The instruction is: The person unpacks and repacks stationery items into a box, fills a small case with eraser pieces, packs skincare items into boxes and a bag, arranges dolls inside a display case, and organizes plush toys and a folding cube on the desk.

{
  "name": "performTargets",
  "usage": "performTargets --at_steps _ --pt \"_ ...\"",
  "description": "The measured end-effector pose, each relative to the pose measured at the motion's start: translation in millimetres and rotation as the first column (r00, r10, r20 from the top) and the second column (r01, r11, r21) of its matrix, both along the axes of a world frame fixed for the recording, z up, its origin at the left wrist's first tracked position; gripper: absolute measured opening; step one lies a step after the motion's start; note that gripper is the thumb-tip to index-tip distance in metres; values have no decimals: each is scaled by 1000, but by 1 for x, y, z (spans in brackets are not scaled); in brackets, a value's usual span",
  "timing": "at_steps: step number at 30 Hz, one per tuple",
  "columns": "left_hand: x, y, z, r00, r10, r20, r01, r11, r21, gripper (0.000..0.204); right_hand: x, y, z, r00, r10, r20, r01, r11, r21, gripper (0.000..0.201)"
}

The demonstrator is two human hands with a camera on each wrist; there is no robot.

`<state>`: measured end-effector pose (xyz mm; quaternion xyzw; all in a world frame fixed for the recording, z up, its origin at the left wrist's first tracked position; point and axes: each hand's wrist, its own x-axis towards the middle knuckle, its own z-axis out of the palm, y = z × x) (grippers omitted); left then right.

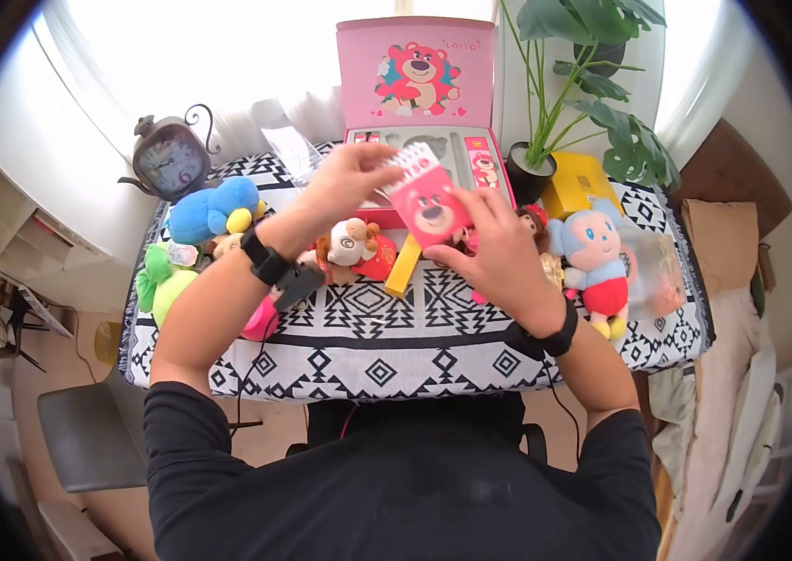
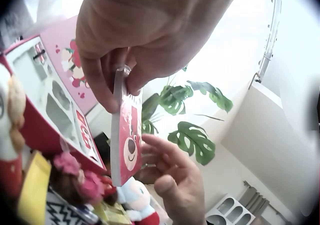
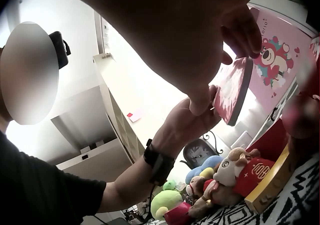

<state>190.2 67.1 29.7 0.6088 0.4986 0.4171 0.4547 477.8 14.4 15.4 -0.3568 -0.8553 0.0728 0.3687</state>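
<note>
A small pink spiral notepad [image 1: 432, 208] with a bear's face on its cover is held up above the table. My left hand [image 1: 357, 178] pinches it by the spiral-bound top corner, thumb on one face and fingers on the other, as the left wrist view shows. Close to the notepad's right side is my right hand [image 1: 499, 252], its fingers and thumb spread apart around that edge. The left wrist view has this right hand [image 2: 175, 180] just beyond the cover, fingers loosely bent. Behind the notepad stands an open pink gift box [image 1: 415, 75] with a bear on its lid.
Plush toys line the table, among them a blue one [image 1: 204, 213] at left and a blue-headed one [image 1: 592, 257] at right. A yellow bar-shaped box [image 1: 403, 266] lies in front. A clock [image 1: 172, 159], a potted plant [image 1: 532, 173] and a yellow box [image 1: 578, 182] stand at the back.
</note>
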Motion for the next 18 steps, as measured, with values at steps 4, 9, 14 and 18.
performTargets --at_steps 4,9,14,18 --pt "-59 58 -4 989 107 -103 -95 989 111 43 -15 21 -20 996 61 67 -56 996 -72 71" --pt "-100 120 4 896 79 -436 -37 994 104 39 -37 55 -37 988 119 98 -113 991 -68 57" --pt "-87 146 -1 774 -63 -630 107 994 31 40 -65 94 -64 965 184 185 -193 981 30 59" --pt "-76 157 -5 668 -118 -735 128 991 -44 39 -86 109 -81 949 219 226 -238 970 57 62"
